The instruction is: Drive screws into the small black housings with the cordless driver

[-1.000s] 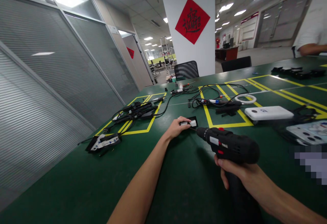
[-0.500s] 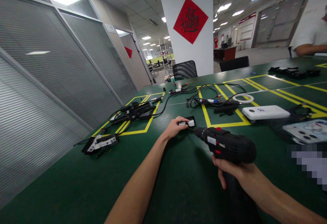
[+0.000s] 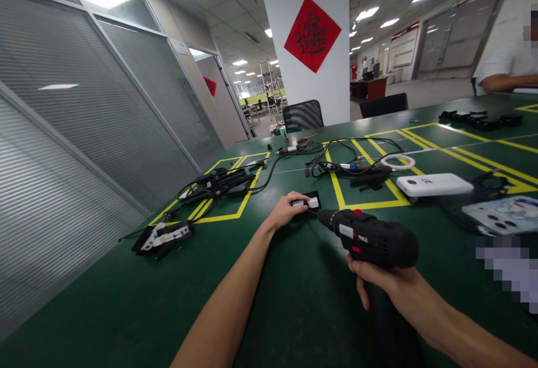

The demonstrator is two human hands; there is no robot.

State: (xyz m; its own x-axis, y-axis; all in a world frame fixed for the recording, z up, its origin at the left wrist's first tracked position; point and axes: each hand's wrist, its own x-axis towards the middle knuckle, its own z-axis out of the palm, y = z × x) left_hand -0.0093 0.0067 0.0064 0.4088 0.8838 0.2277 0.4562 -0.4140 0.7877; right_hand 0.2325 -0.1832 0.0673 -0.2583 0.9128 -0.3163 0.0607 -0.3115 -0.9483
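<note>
Stretching across a green table (image 3: 105, 312) marked with yellow tape lines, two bare arms work on one small part. At far left lies a black and white bracket (image 3: 162, 236), and beyond it a tangle of black cables (image 3: 218, 184) inside a taped square. Moving rightward, the left hand (image 3: 286, 209) reaches well forward, its fingers curled closed around a small black part with a white insert (image 3: 310, 202), pinning it flat to the table surface. Just right of that, the tip of a black cordless drill (image 3: 370, 238) meets the part's near edge. The right hand (image 3: 380, 284) is wrapped fully around the drill's handle below the body. Farther right sit a white power bank (image 3: 435, 184), a white ring of cable (image 3: 397, 162) and a tray of camera modules (image 3: 500, 215). Another person's arm (image 3: 504, 81) rests at the table's far right corner.

Driving this well seems to call for keeping the bit in line with the fastener, pressing the part down firmly, and squeezing the trigger gently so the part cannot spin.

Compared with a second ago, the drill and both hands have barely shifted; the view has drifted slightly, and both grips are unchanged.
</note>
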